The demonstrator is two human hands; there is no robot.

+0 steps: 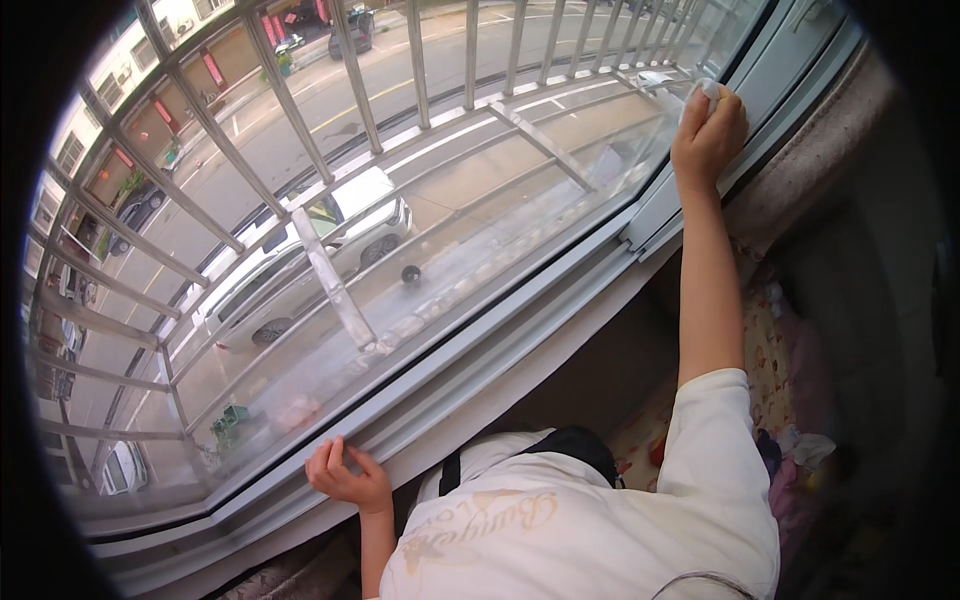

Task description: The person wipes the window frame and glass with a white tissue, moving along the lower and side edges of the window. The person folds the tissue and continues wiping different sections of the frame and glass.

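Note:
My right hand (712, 140) is raised at the upper right, its fingers closed on a white cloth (708, 90). Only a small part of the cloth shows past the fingers, pressed at the edge of the window glass (560, 215) beside the grey upright window frame (765, 85). Lower down, my left hand (348, 480) rests on the grey lower window rail (450, 390). Its fingers are loosely bent, the thumb stands apart from them, and nothing is held.
Beyond the glass stands a metal bar cage (325, 280); a white car (300, 255) is parked on the street below. A green object (230, 425) and a pinkish one (298, 410) show near the lower pane. Patterned bedding (765, 350) and a brownish curtain (800, 165) are at the right.

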